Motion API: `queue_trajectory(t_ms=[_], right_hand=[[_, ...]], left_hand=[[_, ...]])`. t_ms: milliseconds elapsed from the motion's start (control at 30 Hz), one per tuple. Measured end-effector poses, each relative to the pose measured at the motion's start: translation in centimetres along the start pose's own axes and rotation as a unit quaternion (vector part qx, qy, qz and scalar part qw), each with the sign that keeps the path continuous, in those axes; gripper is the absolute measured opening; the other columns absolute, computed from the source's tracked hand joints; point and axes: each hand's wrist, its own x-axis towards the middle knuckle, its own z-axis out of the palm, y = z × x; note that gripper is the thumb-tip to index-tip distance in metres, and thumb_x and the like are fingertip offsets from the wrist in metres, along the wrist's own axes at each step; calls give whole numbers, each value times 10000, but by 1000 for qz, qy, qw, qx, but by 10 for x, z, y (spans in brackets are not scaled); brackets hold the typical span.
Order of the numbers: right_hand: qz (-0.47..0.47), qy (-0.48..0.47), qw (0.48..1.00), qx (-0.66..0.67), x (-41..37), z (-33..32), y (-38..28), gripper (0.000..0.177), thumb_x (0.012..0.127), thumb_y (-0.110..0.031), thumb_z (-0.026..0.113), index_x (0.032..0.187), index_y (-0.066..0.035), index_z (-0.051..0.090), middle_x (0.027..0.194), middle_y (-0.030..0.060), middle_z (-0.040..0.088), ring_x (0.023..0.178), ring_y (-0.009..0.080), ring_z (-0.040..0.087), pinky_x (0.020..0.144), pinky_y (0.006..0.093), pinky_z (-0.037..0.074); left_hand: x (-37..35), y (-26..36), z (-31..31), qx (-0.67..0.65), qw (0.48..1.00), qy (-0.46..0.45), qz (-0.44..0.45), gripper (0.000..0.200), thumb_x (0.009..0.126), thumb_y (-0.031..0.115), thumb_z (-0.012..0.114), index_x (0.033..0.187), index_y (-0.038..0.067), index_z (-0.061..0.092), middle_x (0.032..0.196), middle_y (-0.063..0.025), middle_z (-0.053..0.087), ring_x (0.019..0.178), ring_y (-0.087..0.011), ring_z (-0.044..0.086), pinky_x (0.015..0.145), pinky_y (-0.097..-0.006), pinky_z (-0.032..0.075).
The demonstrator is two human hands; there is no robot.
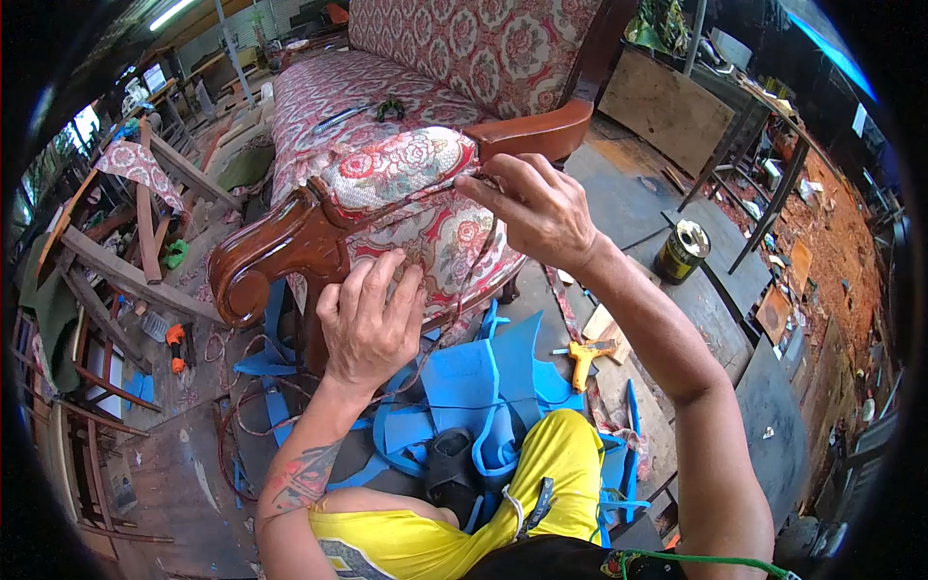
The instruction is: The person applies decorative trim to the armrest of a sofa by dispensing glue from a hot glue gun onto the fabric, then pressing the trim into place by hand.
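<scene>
In front of me is a sofa's wooden armrest (266,246) with a rose-patterned padded top (398,172). My right hand (541,208) is closed at the pad's right end, thumb and forefinger pinching a thin reddish trim cord (486,253). One stretch of cord follows the pad's lower edge; the loose length hangs down toward the floor. My left hand (372,314) rests on the patterned side panel (454,261) below the pad, its fingers stretched upward and slightly bent. Nothing shows in that hand, though its palm side is hidden.
Blue foam scraps (459,382) lie around my feet. To their right sits a yellow glue gun (586,363); farther right stands an open can (682,249). A long metallic tool (340,118) lies on the sofa seat. Wooden frames (135,280) crowd the left side.
</scene>
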Motion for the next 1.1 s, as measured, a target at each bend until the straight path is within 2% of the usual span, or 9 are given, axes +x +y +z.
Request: queue_trajectory(t_ms=[200, 300, 500, 600, 700, 800, 900, 933, 1100], right_hand=[[9, -9, 1000, 12, 1, -4, -2, 637, 715, -27, 746, 1319, -230, 773, 1177, 38, 650, 934, 208, 650, 708, 323, 607], [29, -29, 999, 16, 1, -6, -5, 565, 838, 61, 750, 1307, -250, 799, 1196, 44, 677, 1018, 204, 690, 717, 324, 634], [7, -2, 1000, 22, 1, -5, -2, 599, 736, -25, 752, 1309, -199, 776, 1190, 52, 651, 939, 209, 664, 695, 324, 607], [25, 18, 999, 32, 2, -17, -13, 557, 761, 6, 761, 1287, -175, 780, 1172, 53, 666, 923, 209, 676, 698, 340, 608], [117, 37, 986, 112, -3, -39, -39, 451, 823, 60, 752, 1236, -117, 786, 1117, 77, 704, 914, 230, 709, 715, 355, 608], [337, -31, 871, 355, -16, -67, -71, 222, 968, 73, 688, 1163, 1, 765, 1045, 136, 750, 944, 248, 755, 750, 350, 604], [555, -31, 541, 631, -55, -72, -107, 210, 1057, -83, 711, 1239, 20, 730, 1088, 73, 766, 988, 136, 728, 812, 313, 629], [563, -43, 518, 643, -64, -74, -115, 283, 1060, -156, 737, 1283, 16, 710, 1110, 64, 755, 1000, 124, 719, 825, 303, 639], [593, 0, 455, 665, -65, -92, -145, 241, 996, -135, 813, 1160, -20, 678, 1087, 47, 730, 984, 128, 708, 765, 321, 666]], left_hand=[[4, 2, -1, -4, 1000, 3, 1, 288, 928, 266, 793, 1202, 180, 766, 1356, -13, 676, 1241, -205, 596, 1039, -421, 312], [5, 3, -2, -10, 1000, 1, -1, 288, 936, 268, 785, 1210, 180, 766, 1359, -14, 675, 1237, -205, 599, 1043, -425, 311], [5, 3, -2, -7, 1000, 3, 5, 312, 948, 284, 781, 1240, 178, 759, 1366, -18, 671, 1236, -208, 600, 1044, -426, 309], [2, 3, -1, -6, 1000, 3, 13, 396, 948, 284, 781, 1332, 201, 736, 1384, -17, 657, 1237, -211, 597, 1046, -426, 310], [0, 3, -3, 8, 999, -9, 38, 500, 970, 273, 746, 1465, 289, 678, 1419, -7, 618, 1241, -205, 563, 1047, -426, 315], [-4, 6, -2, 56, 995, -16, 82, 577, 1062, 223, 600, 1575, 483, 553, 1415, 42, 587, 1222, -156, 528, 1034, -402, 370], [-10, 9, 2, 58, 992, -7, 115, 572, 1081, 268, 591, 1591, 518, 519, 1400, 49, 576, 1227, -154, 527, 1053, -404, 364], [-14, 12, 3, 66, 990, -4, 123, 608, 1085, 303, 602, 1614, 564, 455, 1405, 67, 548, 1252, -150, 513, 1087, -415, 360], [-31, 18, 17, 64, 981, 19, 180, 680, 1075, 349, 625, 1643, 604, 351, 1438, 94, 506, 1309, -127, 483, 1149, -437, 332]])
